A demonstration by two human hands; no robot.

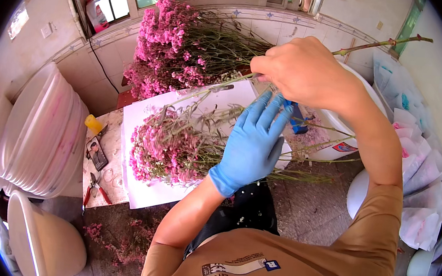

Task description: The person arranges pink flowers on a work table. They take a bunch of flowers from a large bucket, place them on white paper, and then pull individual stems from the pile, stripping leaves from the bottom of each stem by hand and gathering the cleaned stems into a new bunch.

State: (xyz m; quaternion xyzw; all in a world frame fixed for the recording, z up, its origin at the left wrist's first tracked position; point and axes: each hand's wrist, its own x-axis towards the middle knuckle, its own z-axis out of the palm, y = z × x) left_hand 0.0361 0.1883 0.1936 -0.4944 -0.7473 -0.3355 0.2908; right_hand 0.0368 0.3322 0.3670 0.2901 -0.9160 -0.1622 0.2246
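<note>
My right hand [303, 72], bare, is closed round a long green stem [373, 48] whose thick reddish end sticks out to the upper right. Below it, my left hand [259, 133] wears a blue glove and lies back up, fingers nearly straight, over the stems of a bunch of pink flowers [164, 148]; whether it grips them is hidden. That bunch lies on white paper sheets [141, 194] on the table. Beside my left fingertips sits a blue tool or holder [297, 119]. A larger pile of pink flowers [163, 36] lies behind the paper.
Red-handled pruning shears [97, 190], a phone [97, 154] and a yellow cylinder [93, 124] lie at the table's left. Stacked plastic tubs [42, 132] and a beige bucket [51, 237] stand left. A white tub [334, 143] and wrapped bouquets [421, 173] are at right.
</note>
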